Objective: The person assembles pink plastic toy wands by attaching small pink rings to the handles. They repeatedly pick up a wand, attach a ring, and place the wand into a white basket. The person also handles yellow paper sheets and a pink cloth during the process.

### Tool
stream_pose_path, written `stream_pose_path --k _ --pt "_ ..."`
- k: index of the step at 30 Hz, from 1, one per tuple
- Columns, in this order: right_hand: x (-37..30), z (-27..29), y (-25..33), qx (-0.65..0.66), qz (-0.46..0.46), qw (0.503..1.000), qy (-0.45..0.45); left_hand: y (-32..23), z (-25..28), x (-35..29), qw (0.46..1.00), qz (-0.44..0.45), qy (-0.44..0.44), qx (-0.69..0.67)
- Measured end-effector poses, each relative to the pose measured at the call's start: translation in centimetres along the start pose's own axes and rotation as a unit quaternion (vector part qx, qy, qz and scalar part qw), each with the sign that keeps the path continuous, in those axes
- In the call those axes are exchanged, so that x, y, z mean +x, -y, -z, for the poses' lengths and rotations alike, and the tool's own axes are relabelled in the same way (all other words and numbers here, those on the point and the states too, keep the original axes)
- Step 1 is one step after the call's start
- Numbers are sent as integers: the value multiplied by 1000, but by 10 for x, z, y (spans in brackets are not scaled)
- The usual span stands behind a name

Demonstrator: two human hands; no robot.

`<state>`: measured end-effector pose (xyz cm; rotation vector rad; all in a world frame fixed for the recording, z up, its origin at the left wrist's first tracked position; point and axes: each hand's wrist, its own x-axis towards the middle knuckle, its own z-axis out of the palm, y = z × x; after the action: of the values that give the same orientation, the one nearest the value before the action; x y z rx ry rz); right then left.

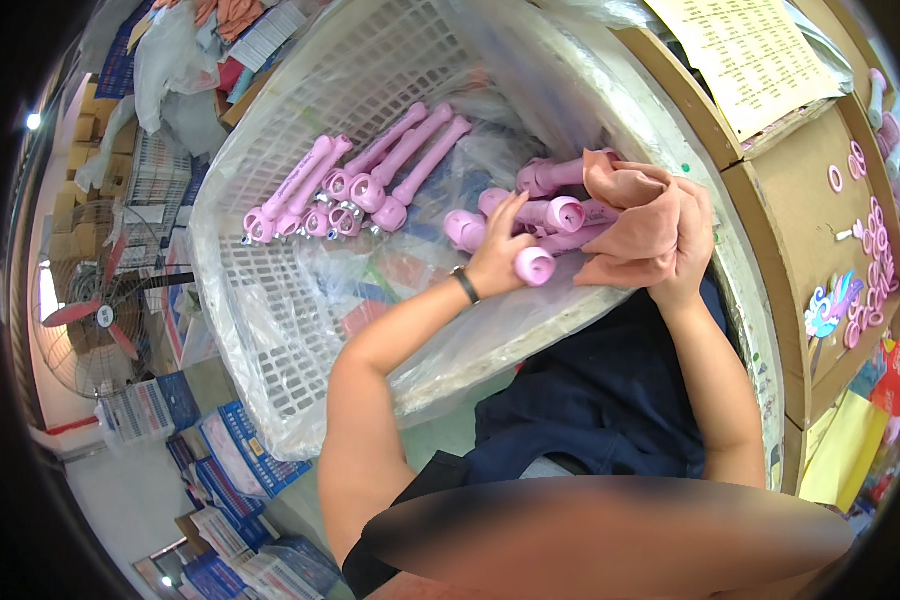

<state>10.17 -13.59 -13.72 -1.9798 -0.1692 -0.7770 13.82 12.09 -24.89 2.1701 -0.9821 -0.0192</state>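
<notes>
My left hand (pixel 500 258) is closed round pink plastic sticks (pixel 535 265), tubes with rounded, hollow ends, over the near right part of a white basket. My right hand (pixel 692 235) grips a salmon-coloured cloth (pixel 635 220), which is folded around the right ends of several of these sticks. The cloth hides those ends and most of my right fingers. Farther left in the basket lies a group of similar pink sticks (pixel 425 155), their bulbous ends with round openings turned toward me.
The white plastic basket (pixel 280 350) has a clear plastic liner. At the right, a cardboard tray (pixel 820 210) holds pink rings (pixel 875 240) and a blue-purple ornament (pixel 832 305); a yellow printed sheet (pixel 745 60) lies behind. A fan (pixel 100 310) and stacked boxes (pixel 240 445) stand left.
</notes>
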Motion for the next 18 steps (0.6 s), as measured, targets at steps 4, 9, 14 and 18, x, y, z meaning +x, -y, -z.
stream_pose_path --k 4,9,14,18 --pt "-1 0 2 -10 -23 1000 4 -18 20 -22 984 166 -12 -58" --pt "-1 1 2 1 -19 1000 7 -35 1 -26 941 276 -55 -187" --pt "0 3 1 -12 -9 1000 16 -35 -20 -35 862 218 97 -448" --pt "6 4 10 -24 -10 997 73 -9 -31 -40 808 218 106 -537"
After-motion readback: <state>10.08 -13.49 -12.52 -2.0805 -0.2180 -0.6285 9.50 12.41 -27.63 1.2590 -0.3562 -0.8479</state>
